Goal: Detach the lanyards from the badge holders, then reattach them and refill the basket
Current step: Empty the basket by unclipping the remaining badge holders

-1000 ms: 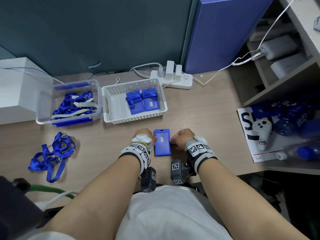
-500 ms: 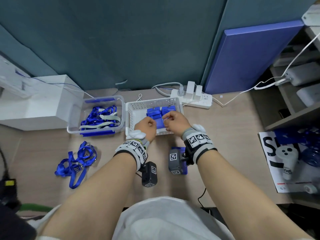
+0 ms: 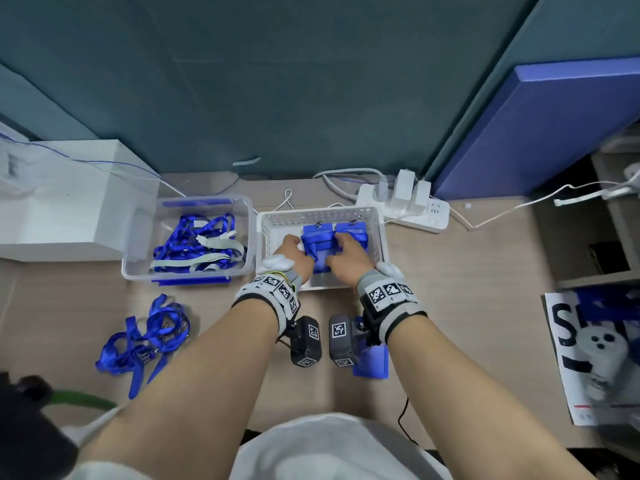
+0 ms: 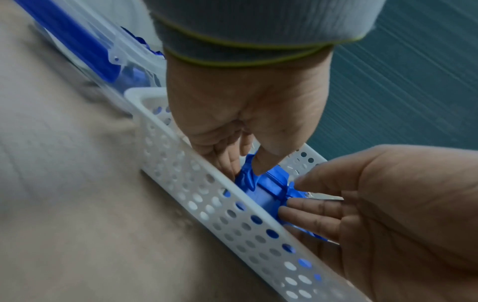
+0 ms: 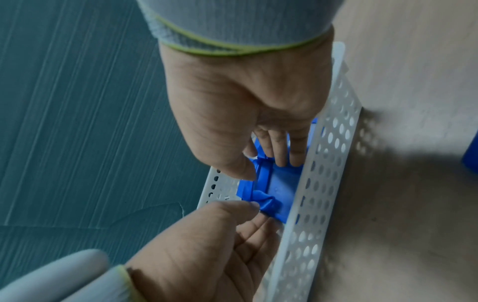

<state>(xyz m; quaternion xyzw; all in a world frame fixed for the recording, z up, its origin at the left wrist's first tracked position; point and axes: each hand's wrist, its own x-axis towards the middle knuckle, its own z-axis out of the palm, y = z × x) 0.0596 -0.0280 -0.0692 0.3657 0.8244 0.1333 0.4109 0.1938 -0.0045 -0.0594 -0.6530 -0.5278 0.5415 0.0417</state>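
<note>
Head view, left to right. At 9 o'clock stands a white rectangular box with a thin blue wire across its top. Below it, toward 8 o'clock, a loose heap of flat blue woven lanyards lies on the pale wood-grain desk. Just right of the box, a clear rigid plastic tub with rounded corners holds a tangle of blue and grey straps. Touching its right side, just above centre, is the white plastic basket, rectangular, its walls pierced by rows of round holes. Inside lie the blue badge holders, flat hard-plastic rectangles set side by side, long axes running from 6 to 12 o'clock, their metal clip ends toward the far wall at 12 o'clock. The left hand reaches into the basket from 6 o'clock; in the left wrist view its thumb and fingers pinch a crumpled fold of blue strap on the left holder. The right hand enters beside it; in the right wrist view its thumb and curled fingers grip the edge of the same holder. At 6 o'clock from the basket, a single holder lies flat on the desk, partly hidden under the right wrist camera. At 1 o'clock sits a white power strip with two plugged adapters. At 4 o'clock a glossy printed sheet bears a white moulded controller.
</note>
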